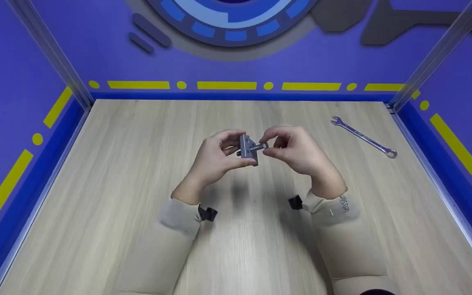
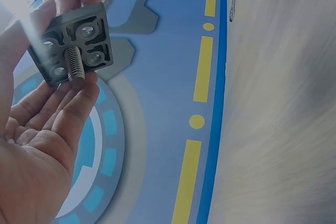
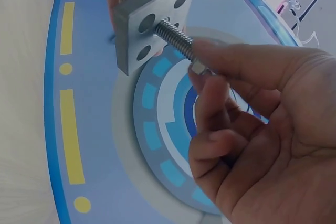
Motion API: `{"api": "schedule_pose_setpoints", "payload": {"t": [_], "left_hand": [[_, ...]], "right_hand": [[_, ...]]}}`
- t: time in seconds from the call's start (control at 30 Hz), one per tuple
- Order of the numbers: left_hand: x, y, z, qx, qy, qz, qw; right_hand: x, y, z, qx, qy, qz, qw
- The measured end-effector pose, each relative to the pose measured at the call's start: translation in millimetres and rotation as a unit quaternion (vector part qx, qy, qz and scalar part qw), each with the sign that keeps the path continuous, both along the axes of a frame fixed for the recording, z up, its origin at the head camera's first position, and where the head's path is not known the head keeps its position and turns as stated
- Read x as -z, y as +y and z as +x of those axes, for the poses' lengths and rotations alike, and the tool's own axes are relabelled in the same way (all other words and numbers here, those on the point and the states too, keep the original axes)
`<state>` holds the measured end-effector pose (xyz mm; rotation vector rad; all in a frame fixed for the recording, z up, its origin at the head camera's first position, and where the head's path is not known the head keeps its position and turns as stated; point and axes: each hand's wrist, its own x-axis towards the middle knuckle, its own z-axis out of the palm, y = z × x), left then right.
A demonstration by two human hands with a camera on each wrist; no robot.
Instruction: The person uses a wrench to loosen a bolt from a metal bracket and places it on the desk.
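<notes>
A square grey plate [image 3: 126, 30] with round corner holes is held up over the table, its edges gripped between the thumb and fingers of my left hand [image 1: 213, 157]. A threaded bolt [image 3: 176, 38] passes through the middle of the plate. Its hex head [image 3: 198, 68] is pinched between the thumb and forefinger of my right hand [image 1: 299, 149]. On the plate's other, ribbed face, the bolt's threaded end [image 2: 76, 69] sticks out in the left wrist view.
A combination wrench [image 1: 363, 137] lies on the wooden table [image 1: 96, 164], back right. Blue panels [image 1: 236, 67] with yellow marks close in the back and sides, with metal posts [image 1: 51, 49] at the corners. Black wrist mounts [image 1: 208, 214] hang at both sleeves.
</notes>
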<state>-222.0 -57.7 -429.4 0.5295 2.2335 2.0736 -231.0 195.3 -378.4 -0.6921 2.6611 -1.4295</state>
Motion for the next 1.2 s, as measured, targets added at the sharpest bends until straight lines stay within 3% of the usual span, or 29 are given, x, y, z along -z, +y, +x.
{"api": "schedule_pose_setpoints", "payload": {"t": [0.23,0.63,0.87,1.2], "left_hand": [[-0.4,0.1,0.1,-0.001,-0.006,-0.004,1.0],[-0.6,0.3,-0.1,-0.005,-0.009,0.0,0.9999],[1.6,2.2,1.1,-0.001,-0.008,-0.003,1.0],[1.2,0.5,-0.3,0.002,-0.01,-0.004,0.9999]], "right_hand": [[1.6,0.1,-0.5,-0.006,0.009,-0.02,0.9997],[0.9,-1.4,-5.0,0.091,-0.085,0.044,0.9913],[6.3,-5.9,-6.6,0.081,-0.098,0.035,0.9913],[2.2,-1.9,-5.4,0.04,-0.052,0.036,0.9972]]}}
